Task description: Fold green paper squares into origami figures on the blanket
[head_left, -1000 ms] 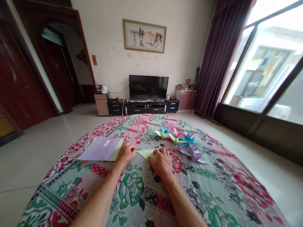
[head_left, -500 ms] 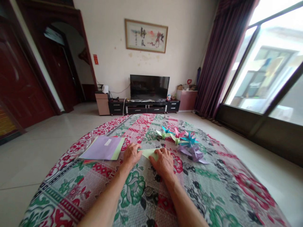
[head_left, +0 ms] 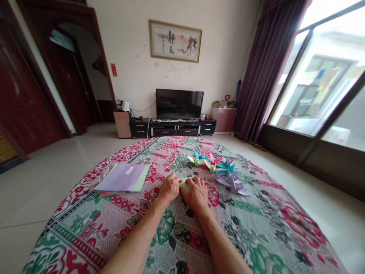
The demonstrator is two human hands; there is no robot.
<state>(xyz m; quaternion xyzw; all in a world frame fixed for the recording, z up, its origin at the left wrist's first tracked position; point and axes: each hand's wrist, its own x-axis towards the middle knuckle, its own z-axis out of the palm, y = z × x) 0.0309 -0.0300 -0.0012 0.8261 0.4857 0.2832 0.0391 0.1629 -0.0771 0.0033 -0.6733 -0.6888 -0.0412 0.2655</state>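
A light green sheet of folding paper (head_left: 186, 184) lies on the patterned tablecloth, mostly covered by my two hands. My left hand (head_left: 171, 187) has its fingers closed at the paper's left edge. On the paper's right part, my right hand (head_left: 196, 193) presses down with bent fingers and the thumb toward the left hand. Beyond the right hand sit several folded paper cranes: green (head_left: 196, 161), blue (head_left: 227, 166), pink (head_left: 213, 158) and purple (head_left: 236, 184).
A stack of coloured paper (head_left: 122, 178), purple on top with a white label, lies in a clear wrapper at the left. The round table's cloth (head_left: 119, 236) hangs over its edge. A television (head_left: 179, 104) stands on a low cabinet (head_left: 165, 131) by the wall.
My left hand has moved right, close to my right hand, and less of the green paper shows between them. The right hand has stayed nearly in place.
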